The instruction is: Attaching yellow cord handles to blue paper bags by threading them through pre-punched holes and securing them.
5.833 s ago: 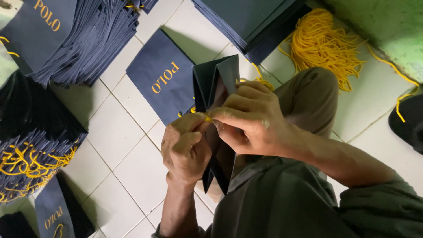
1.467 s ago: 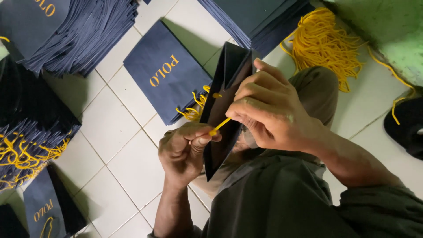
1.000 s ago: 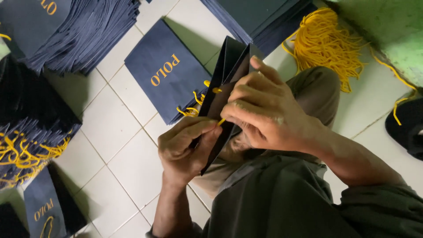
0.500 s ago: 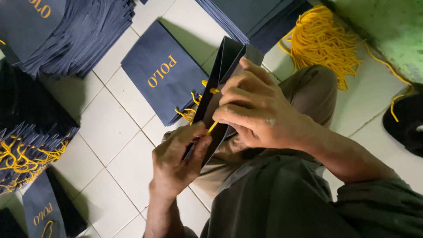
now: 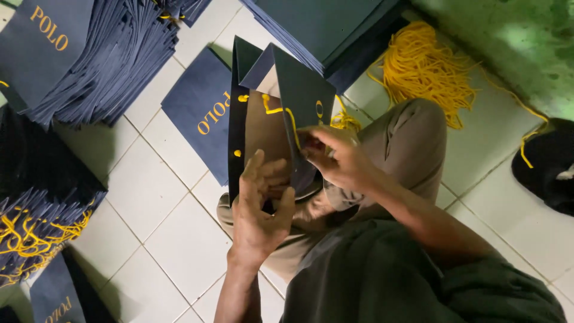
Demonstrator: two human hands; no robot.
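Nearest to you, your left hand (image 5: 260, 209) reaches up into the open mouth of a dark navy paper bag (image 5: 281, 113), fingers spread and loosely curled against the bag's pale inner wall; it rests there with the fingers apart rather than clamped on anything. Your right hand (image 5: 338, 157) sits just beside it, on the bag's front panel, thumb and fingertips pinched closed on a yellow cord (image 5: 287, 116) that runs in a short curve across the inside of the bag.

The bag stands opened over your lap, above your bent knee in tan trousers (image 5: 412, 143), its mouth tilted toward you. It is navy outside and lighter grey-brown inside, with sharp side creases; small yellow cord ends show at punched holes along its left edge.

Beyond it, on the white tiled floor (image 5: 161, 221), a flat navy bag with gold lettering (image 5: 200, 113) lies just behind the one you hold. To the left a fanned stack of flat navy bags (image 5: 101, 60) spreads out, and lower left sits a pile of bags with yellow handles (image 5: 36, 230). At the top another stack of navy sheets (image 5: 323, 30) lies, with a heap of loose yellow cords (image 5: 424, 69) to its right.
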